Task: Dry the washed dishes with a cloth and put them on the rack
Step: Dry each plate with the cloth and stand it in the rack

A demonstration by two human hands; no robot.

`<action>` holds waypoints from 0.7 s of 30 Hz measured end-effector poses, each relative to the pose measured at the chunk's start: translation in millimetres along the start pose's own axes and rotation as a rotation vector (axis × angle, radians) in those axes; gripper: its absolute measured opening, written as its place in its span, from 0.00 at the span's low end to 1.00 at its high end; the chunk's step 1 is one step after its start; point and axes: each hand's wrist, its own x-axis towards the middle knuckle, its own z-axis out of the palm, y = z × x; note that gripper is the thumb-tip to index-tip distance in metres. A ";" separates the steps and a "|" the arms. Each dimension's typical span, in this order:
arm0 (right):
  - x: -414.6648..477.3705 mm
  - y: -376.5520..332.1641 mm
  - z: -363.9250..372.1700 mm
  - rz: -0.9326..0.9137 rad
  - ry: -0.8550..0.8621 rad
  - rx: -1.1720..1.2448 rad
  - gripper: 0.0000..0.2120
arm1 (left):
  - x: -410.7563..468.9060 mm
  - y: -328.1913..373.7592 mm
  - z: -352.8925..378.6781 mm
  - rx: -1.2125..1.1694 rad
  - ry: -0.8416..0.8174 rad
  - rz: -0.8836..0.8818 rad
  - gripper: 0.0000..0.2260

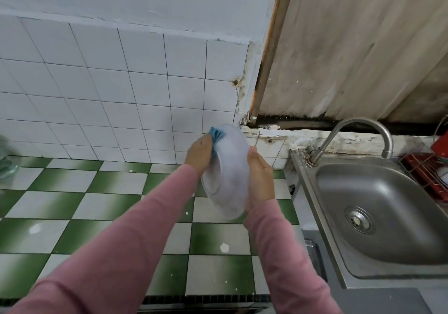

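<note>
Bowl [228,178]: white, blurred, held on edge in the air between both hands, above the back right part of the tabletop and just left of the sink's rim.
Cloth [216,134]: blue, bunched at the bowl's upper left rim, touching it.
Left hand [198,155]: fingers curled round the cloth and pressing it against the bowl's left side.
Right hand [260,182]: grips the bowl's right edge with the thumb on the near face; the other fingers are hidden behind the bowl.
Tabletop [72,204]: green and white checked tiles, bare from the front edge back to the tiled wall [121,95]; a glass item [6,161] is cut off at the far left edge.
Sink [388,216]: steel basin, its raised rim close beside the right forearm; the faucet [363,129] arches over its back edge.
Rack [426,168]: red wire, at the right edge of the view beyond the sink, well apart from the bowl, partly cut off.
</note>
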 end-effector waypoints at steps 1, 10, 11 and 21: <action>-2.0 -4.5 -1.8 0.006 0.000 0.054 0.14 | 3.4 -6.9 -3.3 -0.042 -0.029 -0.055 0.19; 11.3 -10.7 3.1 0.068 0.062 0.439 0.25 | -67.6 -43.3 37.8 -0.160 0.176 0.298 0.21; 10.6 -13.3 3.9 0.093 0.037 0.470 0.26 | -70.0 -47.2 39.2 -0.025 0.190 0.423 0.23; 4.6 -14.2 16.0 0.232 -0.098 0.340 0.25 | -41.6 -10.0 14.4 0.551 0.128 0.889 0.23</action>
